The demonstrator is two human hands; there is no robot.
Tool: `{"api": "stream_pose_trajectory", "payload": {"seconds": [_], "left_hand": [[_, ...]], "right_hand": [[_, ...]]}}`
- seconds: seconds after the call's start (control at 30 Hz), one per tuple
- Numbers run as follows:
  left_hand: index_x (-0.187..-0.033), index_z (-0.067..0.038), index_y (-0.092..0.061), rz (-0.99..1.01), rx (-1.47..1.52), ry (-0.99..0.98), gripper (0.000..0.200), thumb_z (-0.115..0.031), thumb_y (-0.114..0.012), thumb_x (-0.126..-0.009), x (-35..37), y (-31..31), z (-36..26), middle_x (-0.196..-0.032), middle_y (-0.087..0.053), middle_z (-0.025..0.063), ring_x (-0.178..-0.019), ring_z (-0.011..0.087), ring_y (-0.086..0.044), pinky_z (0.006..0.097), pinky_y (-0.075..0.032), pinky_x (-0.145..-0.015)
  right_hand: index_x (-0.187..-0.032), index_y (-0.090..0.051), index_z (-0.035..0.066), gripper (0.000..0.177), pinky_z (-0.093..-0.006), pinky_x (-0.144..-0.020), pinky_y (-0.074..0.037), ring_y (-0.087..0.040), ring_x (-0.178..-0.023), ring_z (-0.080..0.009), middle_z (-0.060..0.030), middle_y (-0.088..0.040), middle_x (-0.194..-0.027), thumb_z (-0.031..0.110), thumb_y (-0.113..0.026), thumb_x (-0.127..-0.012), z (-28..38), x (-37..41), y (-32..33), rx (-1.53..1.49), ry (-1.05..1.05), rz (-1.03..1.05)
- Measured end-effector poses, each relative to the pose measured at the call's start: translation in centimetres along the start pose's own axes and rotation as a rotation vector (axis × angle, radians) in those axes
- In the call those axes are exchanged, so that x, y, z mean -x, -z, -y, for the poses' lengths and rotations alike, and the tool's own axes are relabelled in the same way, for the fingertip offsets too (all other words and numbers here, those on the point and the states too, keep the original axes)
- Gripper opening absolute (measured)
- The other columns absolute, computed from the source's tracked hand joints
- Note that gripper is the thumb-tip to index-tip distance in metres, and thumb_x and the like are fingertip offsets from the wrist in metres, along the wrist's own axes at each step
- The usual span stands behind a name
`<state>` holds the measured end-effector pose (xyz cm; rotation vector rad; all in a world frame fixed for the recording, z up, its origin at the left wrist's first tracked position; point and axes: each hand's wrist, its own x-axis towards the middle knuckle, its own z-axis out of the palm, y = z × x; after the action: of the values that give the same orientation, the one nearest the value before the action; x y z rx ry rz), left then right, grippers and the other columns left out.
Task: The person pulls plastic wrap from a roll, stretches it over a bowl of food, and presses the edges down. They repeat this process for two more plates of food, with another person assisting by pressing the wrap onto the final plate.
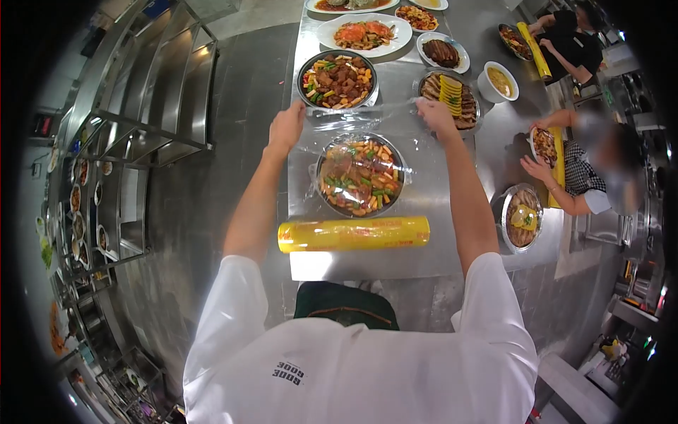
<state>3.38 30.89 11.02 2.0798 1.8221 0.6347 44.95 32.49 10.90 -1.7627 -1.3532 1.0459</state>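
Observation:
My left hand (pixel 288 126) and my right hand (pixel 438 119) are closed on the far edge of a clear sheet of cling film (pixel 335 123), pulled taut between them. The film stretches from a yellow cling film roll (pixel 353 234) near the table's front edge. Under it sits a round pan of diced meat and vegetables (pixel 360 174). Just beyond my left hand stands a second pan of browned meat and vegetables (pixel 337 80). My right hand is beside a dish of sliced meat topped with yellow slices (pixel 452 99), partly hiding it.
More plated dishes, including a crab platter (pixel 364 35) and a soup bowl (pixel 498 82), stand on the steel table (pixel 431 191). At right, a person (pixel 586 166) handles a plate beside another yellow roll; another person (pixel 575 46) works farther back. Steel shelving (pixel 155 85) lines the left.

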Motion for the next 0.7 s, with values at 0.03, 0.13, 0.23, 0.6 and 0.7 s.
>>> {"api": "stream_pose_trajectory", "payload": {"seconds": [0.03,0.13,0.23,0.6,0.7], "left_hand": [[-0.115,-0.012,-0.063,0.044,0.031,0.062,0.02,-0.028,-0.057,-0.104,-0.3,-2.0,1.2,-0.098,-0.074,0.0231,-0.097,0.0466,-0.069,0.0555,-0.054,-0.082],[-0.111,-0.011,-0.069,0.151,0.099,0.244,0.023,-0.03,-0.065,-0.099,-1.6,-8.2,5.1,-0.103,-0.075,0.0207,-0.101,0.0431,-0.07,0.0513,-0.054,-0.086],[-0.108,-0.01,-0.073,0.312,0.155,0.388,0.024,-0.029,-0.073,-0.093,-1.3,-11.9,7.6,-0.105,-0.075,0.0198,-0.101,0.0406,-0.071,0.0483,-0.055,-0.088],[-0.119,-0.003,-0.059,0.177,0.962,0.786,0.052,-0.053,-0.052,-0.107,9.6,-9.1,9.8,-0.09,-0.071,0.0098,-0.08,0.0183,-0.069,0.0345,-0.055,-0.07],[-0.117,-0.004,-0.059,0.466,1.108,0.998,0.063,-0.064,-0.043,-0.106,14.0,-6.8,5.3,-0.089,-0.068,0.0084,-0.073,0.0147,-0.065,0.0293,-0.051,-0.065]], "right_hand": [[-0.075,-0.068,0.006,0.043,-0.0294,-0.051,-0.036,-0.048,-0.054,-0.0101,0.0016,-0.055,-0.063,0.043,-0.068,-0.097,-2.8,-1.6,-1.2,0.082,-0.059,0.013],[-0.074,-0.07,0.005,0.041,-0.0301,-0.055,-0.041,-0.054,-0.058,-0.0133,-0.002,-0.062,-0.066,0.041,-0.072,-0.093,-8.6,-5.0,-4.4,0.13,-0.174,0.054],[-0.075,-0.07,0.003,0.035,-0.0303,-0.06,-0.048,-0.06,-0.061,-0.0161,-0.0058,-0.067,-0.069,0.035,-0.079,-0.088,-13.3,-5.7,-7.1,0.042,-0.338,0.125],[-0.117,-0.065,0.002,0.042,-0.0366,-0.081,-0.058,-0.07,-0.091,-0.0241,-0.0149,-0.07,-0.104,0.038,-0.072,-0.097,-14.0,6.8,-3.6,-0.76,-0.383,0.037],[-0.129,-0.058,0.002,0.057,-0.0381,-0.092,-0.057,-0.068,-0.1,-0.0254,-0.0151,-0.064,-0.116,0.052,-0.062,-0.101,-14.8,12.3,-2.8,-0.953,-0.638,0.002]]}}
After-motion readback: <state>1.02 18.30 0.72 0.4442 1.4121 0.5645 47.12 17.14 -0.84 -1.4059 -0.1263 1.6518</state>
